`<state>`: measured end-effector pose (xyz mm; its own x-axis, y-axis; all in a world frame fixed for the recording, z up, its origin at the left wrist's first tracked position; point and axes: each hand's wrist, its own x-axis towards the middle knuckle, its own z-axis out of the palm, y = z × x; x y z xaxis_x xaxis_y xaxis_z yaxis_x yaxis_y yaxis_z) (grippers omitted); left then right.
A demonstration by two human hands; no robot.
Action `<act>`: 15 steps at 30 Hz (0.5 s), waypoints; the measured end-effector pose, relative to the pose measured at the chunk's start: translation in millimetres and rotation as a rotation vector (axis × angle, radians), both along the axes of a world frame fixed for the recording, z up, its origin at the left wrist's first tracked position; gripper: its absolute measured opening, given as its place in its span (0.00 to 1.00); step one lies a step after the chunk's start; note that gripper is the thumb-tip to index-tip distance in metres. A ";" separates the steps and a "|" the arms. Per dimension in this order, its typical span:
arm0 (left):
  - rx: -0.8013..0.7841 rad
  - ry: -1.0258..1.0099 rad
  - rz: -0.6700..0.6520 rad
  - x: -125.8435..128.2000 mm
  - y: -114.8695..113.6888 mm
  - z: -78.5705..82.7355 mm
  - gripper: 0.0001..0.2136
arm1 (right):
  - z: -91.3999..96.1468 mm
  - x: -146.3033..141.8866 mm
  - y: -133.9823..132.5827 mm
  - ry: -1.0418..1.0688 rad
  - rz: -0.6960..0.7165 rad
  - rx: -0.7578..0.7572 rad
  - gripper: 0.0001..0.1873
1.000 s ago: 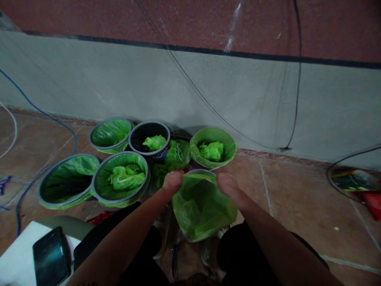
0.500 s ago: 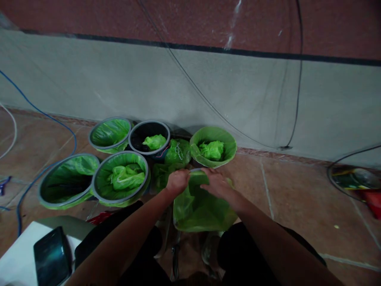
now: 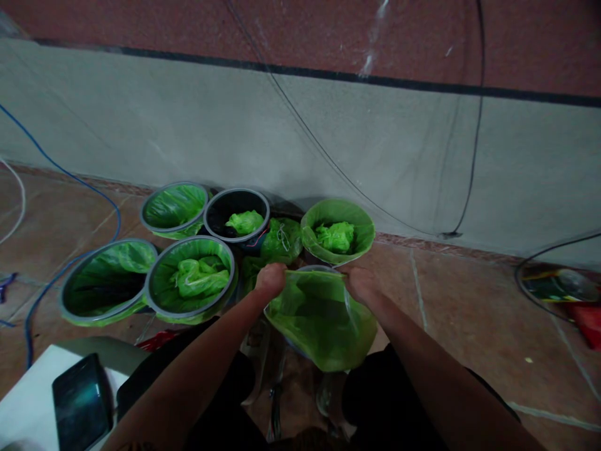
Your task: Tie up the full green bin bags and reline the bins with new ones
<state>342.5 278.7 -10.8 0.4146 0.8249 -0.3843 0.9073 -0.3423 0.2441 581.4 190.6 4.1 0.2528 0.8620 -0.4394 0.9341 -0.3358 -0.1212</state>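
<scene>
Liner in hand: the green liner (image 3: 328, 341) sits between your knees, mouth open, over a bin whose grey rim (image 3: 322, 269) shows as a thin arc just past the film's far edge. Your left hand (image 3: 271, 280) is clamped on the far edge at one end, your right hand (image 3: 360, 285) on the same edge at the other; the fingertips underneath are hidden. How deep the film sits inside cannot be told.

Handling, as judged: pull evenly with both hands, since the stretch between them is taut while the near side sags. Lay a generous fold outside the rim before letting go; a narrow fold would likely slip back. Spread the tension across several fingers, as a pinched point may tear.

Materials: thin, translucent, yellow-green film, creased, bellying towards you in a rounded pouch. The lined bin (image 3: 350, 210) by the wall shows a similar film collar around a crumpled green bundle (image 3: 336, 237). To your left, the nearer round bin (image 3: 228, 302) has a smooth grey hoop, probably plastic, its lining loosely wrinkled. Floor tiles (image 3: 469, 313): reddish, with pale joints.
</scene>
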 end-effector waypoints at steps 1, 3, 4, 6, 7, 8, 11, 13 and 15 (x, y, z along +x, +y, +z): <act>-0.008 -0.020 0.018 1.3 0.2 -1.3 0.15 | 0.4 0.0 0.6 0.010 -0.001 0.006 0.17; -0.023 -0.067 0.039 4.7 -1.1 -2.6 0.15 | -0.2 -1.3 1.9 0.028 0.007 0.029 0.21; -0.032 -0.097 0.042 6.4 -2.3 -2.7 0.16 | -1.5 -2.3 2.5 0.042 0.021 0.047 0.23; -0.057 -0.160 0.034 9.3 -5.2 -1.9 0.16 | -5.8 -4.7 3.7 0.076 0.063 0.083 0.24; -0.068 -0.187 0.024 10.3 -6.4 -1.3 0.15 | -8.4 -5.8 4.1 0.090 0.080 0.094 0.23; -0.076 -0.207 0.014 11.1 -7.5 -0.7 0.15 | -11.1 -6.8 4.3 0.101 0.086 0.101 0.21; -0.077 -0.236 0.009 12.1 -9.0 -1.2 0.15 | -18.5 -8.4 3.7 0.133 0.029 0.113 0.17; -0.078 -0.254 0.028 12.1 -8.5 -4.4 0.16 | -22.1 -7.9 2.3 0.154 -0.035 0.125 0.16; -0.090 -0.272 0.062 12.1 -6.4 -9.4 0.17 | -24.8 -5.9 0.9 0.169 -0.082 0.139 0.15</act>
<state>354.7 272.3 -20.2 0.4620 0.8198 -0.3383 0.8229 -0.2540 0.5083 575.5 191.5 -20.7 0.2572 0.8967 -0.3603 0.8671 -0.3787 -0.3236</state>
